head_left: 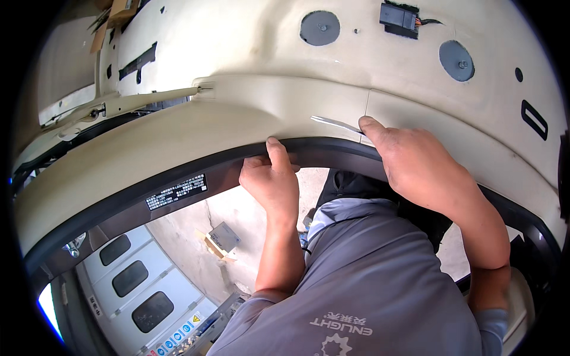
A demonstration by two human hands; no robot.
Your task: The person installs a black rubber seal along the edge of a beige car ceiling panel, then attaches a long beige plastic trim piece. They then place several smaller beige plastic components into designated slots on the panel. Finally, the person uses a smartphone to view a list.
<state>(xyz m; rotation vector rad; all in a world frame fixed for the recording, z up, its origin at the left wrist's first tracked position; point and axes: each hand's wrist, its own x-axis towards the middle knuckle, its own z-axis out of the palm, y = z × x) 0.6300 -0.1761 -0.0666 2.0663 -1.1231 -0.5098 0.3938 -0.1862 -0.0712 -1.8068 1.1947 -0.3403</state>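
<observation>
A thin, flat, silver metal pry tool [335, 123] points left from my right hand [412, 160], which is closed round its other end. The tool lies against the cream trim panel [261, 115], crossing close to a seam between two trim pieces. Just below it, my left hand [270, 181] grips the black rubber door seal [222, 157], thumb pressed on its upper edge and the fingers curled round the dark frame. Most of the right fingers and the tool's grip end are hidden behind the hand.
Above the trim stretches a cream headliner [249, 41] with round grey patches and a black connector [399, 19] with wires. A label [176, 193] sits on the dark door frame [228, 184]. Beyond the opening are an opened cardboard box [215, 244] and a white cabinet [130, 255] with dark windows.
</observation>
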